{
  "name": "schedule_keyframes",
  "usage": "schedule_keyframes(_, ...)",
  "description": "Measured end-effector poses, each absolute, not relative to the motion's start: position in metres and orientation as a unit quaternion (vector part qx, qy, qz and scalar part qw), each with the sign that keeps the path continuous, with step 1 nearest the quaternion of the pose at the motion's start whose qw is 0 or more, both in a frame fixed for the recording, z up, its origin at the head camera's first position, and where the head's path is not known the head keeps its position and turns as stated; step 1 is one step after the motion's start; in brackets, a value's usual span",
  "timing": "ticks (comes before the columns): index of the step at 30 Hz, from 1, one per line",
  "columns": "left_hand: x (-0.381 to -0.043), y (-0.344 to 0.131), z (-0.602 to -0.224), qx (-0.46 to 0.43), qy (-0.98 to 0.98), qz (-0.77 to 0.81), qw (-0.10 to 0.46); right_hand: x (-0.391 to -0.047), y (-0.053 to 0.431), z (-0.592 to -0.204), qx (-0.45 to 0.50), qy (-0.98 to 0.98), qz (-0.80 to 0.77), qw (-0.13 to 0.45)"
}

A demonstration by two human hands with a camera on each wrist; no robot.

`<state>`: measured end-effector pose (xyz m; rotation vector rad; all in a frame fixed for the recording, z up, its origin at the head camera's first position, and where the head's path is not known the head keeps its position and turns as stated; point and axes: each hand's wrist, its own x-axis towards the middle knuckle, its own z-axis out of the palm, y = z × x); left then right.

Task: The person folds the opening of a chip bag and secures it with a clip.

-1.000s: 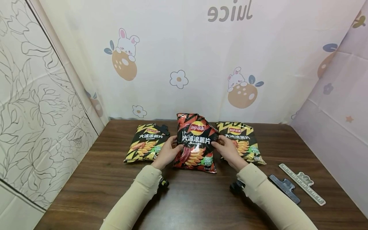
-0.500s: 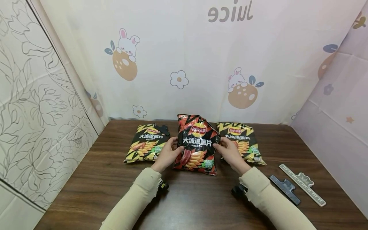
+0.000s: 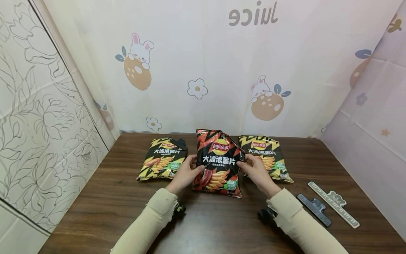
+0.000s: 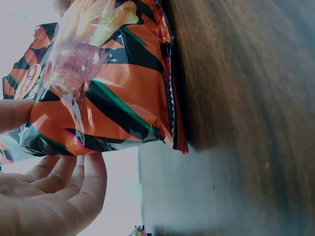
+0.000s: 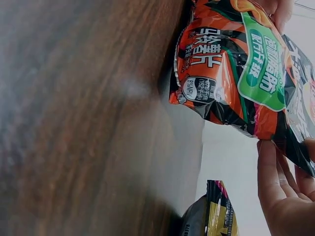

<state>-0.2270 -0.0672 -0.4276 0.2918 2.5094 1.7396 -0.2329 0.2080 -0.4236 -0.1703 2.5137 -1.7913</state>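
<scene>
- While the red Lay's chip bag (image 3: 219, 160) is held at both sides, we judge the work to be partway: the bag stands tilted up toward us, between two yellow-and-black packs, and has not been let go.
- Left hand (image 3: 186, 173): thumb on the front, fingers behind, pinching the red bag's left edge.
- Right hand (image 3: 256, 172): it pinches the opposite edge the same way, fingers partly hidden behind the bag.
- What looks done, to our eye: the left yellow Lay's bag (image 3: 163, 160) lies on the wooden table (image 3: 209, 225) with a black clip (image 3: 179, 143) at its upper right corner.
- What looks left: we see no clip on the red bag or on the right yellow Lay's bag (image 3: 266, 151), and both slope at the upper right; whether folded or torn, we cannot tell.
- Nor can we tell whether the red bag's lower edge touches the table.
- Our count: three chip bags, one red and two yellow; three clips, one on a bag and two loose at the right, the dark grey clip (image 3: 314, 209) and the longer pale clip (image 3: 333, 204); two hands.
</scene>
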Motion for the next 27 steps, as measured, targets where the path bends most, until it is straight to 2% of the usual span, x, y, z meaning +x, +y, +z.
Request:
schedule_keyframes(15, -0.221, -0.069, -0.431, 0.123, 0.824, 0.552, 0.043, -0.224, 0.210, -0.421, -0.052, 0.804, -0.592, 0.029)
schedule_keyframes(27, -0.220, -0.067, -0.434, 0.120, 0.809, 0.571, 0.069, -0.220, 0.212, -0.421, -0.042, 0.799, -0.599, 0.030)
